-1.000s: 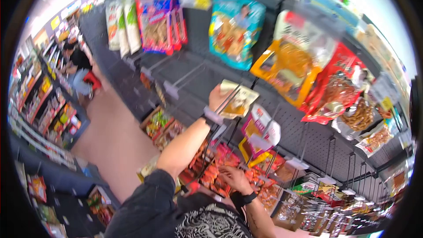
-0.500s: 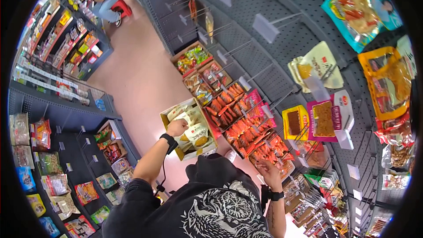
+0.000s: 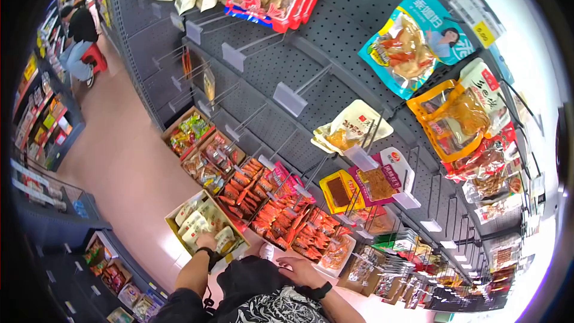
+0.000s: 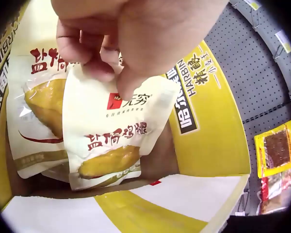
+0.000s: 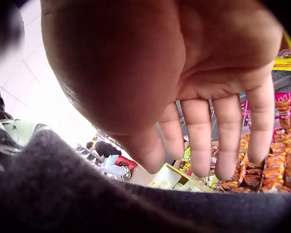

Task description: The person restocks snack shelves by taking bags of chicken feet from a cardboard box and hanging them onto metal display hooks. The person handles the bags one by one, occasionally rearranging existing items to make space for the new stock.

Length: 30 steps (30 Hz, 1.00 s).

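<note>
My left hand (image 3: pixel 206 241) is down in an open yellow-and-white carton (image 4: pixel 213 150) on the floor. In the left wrist view its thumb and fingers pinch the top of a cream-coloured chicken leg packet (image 4: pixel 109 138). Another such packet (image 4: pixel 43 109) lies beside it, partly covered. My right hand (image 3: pixel 301 272) hovers in front of my body with nothing in it; the right wrist view shows its fingers (image 5: pixel 228 131) extended and slightly spread. On a shelf hook hang similar cream packets (image 3: pixel 357 121).
Boxes of orange snack packets (image 3: pixel 278 221) stand along the shelf foot, right of the carton. Wire hooks with clear tags (image 3: pixel 291 98) jut from the pegboard. A seated person (image 3: pixel 82 39) is far down the aisle. Dark shelving (image 3: pixel 66 251) stands on the left.
My left hand has gone from the cream packets on the hook down into the carton. My right hand has drawn back from the orange snacks towards my body.
</note>
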Each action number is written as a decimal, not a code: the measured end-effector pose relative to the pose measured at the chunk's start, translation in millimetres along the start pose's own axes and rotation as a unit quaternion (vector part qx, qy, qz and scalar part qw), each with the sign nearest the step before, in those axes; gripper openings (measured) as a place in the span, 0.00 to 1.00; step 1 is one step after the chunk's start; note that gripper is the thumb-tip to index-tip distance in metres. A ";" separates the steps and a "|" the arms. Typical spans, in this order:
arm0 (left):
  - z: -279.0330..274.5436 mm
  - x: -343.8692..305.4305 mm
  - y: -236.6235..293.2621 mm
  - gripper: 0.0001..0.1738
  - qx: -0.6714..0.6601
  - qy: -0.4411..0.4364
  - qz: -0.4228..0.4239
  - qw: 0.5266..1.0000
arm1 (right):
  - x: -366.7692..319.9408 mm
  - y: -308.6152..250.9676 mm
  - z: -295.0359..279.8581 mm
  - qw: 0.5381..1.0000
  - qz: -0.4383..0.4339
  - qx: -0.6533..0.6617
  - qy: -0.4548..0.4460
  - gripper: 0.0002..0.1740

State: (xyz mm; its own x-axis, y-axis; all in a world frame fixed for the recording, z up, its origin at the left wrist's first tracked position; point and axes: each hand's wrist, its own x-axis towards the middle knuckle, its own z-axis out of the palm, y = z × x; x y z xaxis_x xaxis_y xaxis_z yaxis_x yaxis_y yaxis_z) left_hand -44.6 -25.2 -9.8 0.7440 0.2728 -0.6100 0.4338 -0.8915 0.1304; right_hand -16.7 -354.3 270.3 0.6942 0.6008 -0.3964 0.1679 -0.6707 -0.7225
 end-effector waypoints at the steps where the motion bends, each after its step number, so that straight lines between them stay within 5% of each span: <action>1: -7.1 -9.6 2.6 0.18 0.028 -0.004 0.021 0.999 | 2.5 0.6 -1.4 1.000 -0.010 -0.011 0.016 0.19; 5: -79.9 -78.0 31.0 0.12 0.111 0.016 0.222 0.969 | 8.8 -16.3 -17.7 1.000 -0.013 -0.020 0.018 0.21; 8: -159.5 -136.0 43.9 0.07 0.026 0.156 0.392 0.906 | 15.8 2.0 -11.1 1.000 -0.027 0.008 0.010 0.25; 9: -204.1 -164.8 59.3 0.06 0.037 0.139 0.410 0.901 | 22.4 3.7 -13.2 0.998 0.019 0.024 -0.047 0.34; 11: -258.5 -199.8 79.3 0.06 0.015 0.114 0.445 0.888 | 29.7 9.7 -7.2 0.997 -0.048 0.011 0.051 0.45; 13: -305.8 -224.7 99.1 0.06 -0.036 0.076 0.488 0.869 | 28.9 -24.2 -40.9 0.991 -0.089 0.084 0.055 0.54; 15: -335.9 -225.3 120.7 0.08 -0.168 0.044 0.549 0.817 | 24.0 -42.4 -68.3 0.978 -0.163 0.112 0.072 0.50; 17: -362.3 -220.8 152.6 0.08 -0.280 0.111 0.466 0.832 | 19.0 -31.5 -84.2 0.975 -0.073 0.208 0.002 0.40; 19: -369.7 -190.8 179.4 0.10 -0.381 0.072 0.397 0.832 | 19.6 -28.4 -89.0 0.918 -0.099 0.383 0.022 0.30; 21: -364.7 -165.0 199.5 0.07 -0.582 -0.048 0.403 0.704 | 13.3 -34.3 -96.7 0.916 -0.109 0.355 0.151 0.23; 23: -365.9 -158.7 216.7 0.06 -0.604 -0.071 0.393 0.690 | 3.4 -39.9 -109.7 0.899 -0.086 0.389 0.182 0.21; 26: -378.2 -160.8 240.9 0.06 -0.477 0.027 0.415 0.775 | 2.1 -29.8 -114.3 0.929 -0.060 0.224 0.289 0.22; 30: -389.3 -133.5 278.6 0.08 -0.530 -0.054 0.439 0.724 | 25.6 -15.5 -123.3 0.907 -0.060 0.173 0.380 0.21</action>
State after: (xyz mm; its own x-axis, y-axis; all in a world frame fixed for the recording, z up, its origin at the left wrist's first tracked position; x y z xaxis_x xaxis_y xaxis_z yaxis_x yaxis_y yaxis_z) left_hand 174.8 -169.2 412.2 0.9501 -0.3114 0.0205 0.0075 0.0886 0.9960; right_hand 84.8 -382.1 341.2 0.9893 0.0991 0.1071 0.1363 -0.3654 -0.9208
